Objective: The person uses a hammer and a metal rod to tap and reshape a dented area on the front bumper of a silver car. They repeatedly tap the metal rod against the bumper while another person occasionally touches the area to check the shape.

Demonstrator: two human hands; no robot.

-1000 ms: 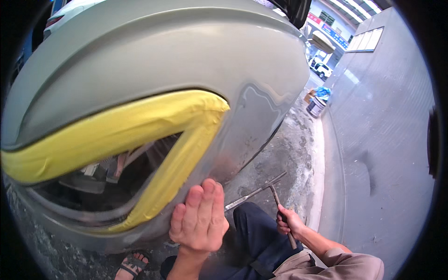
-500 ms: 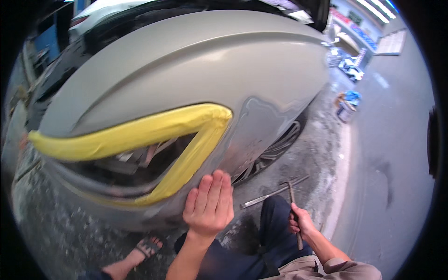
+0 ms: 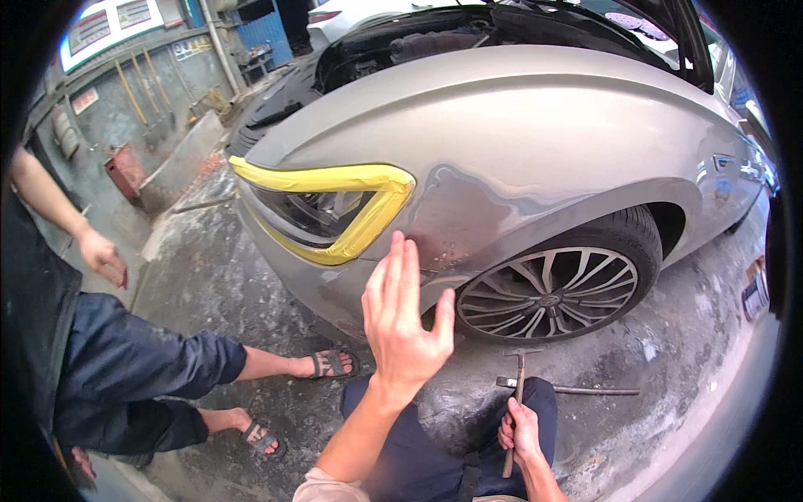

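My left hand (image 3: 406, 322) is open, fingers stretched up and thumb apart, in front of the grey car's front corner; whether it touches the panel I cannot tell. Just beyond its fingertips is the headlight (image 3: 322, 213), edged with yellow masking tape (image 3: 375, 219). Beside it, the fender (image 3: 569, 109) has a dull, bare-looking patch (image 3: 456, 217) with small reddish marks. Low at the right, my right hand (image 3: 520, 431) is wrapped round the handle of a slim-headed hammer (image 3: 522, 368), held upright by my knee.
A long metal bar (image 3: 598, 391) lies on the stained floor behind my knee. The front wheel (image 3: 552, 293) stands under the arch, and the hood is raised. At the left stands another person (image 3: 142, 360) in dark clothes and sandals. Long-handled tools (image 3: 138, 92) lean on the wall.
My view has swung left, bringing the other person and the whole wheel into sight. My left hand's thumb has spread away from its fingers. My right hand still holds the hammer.
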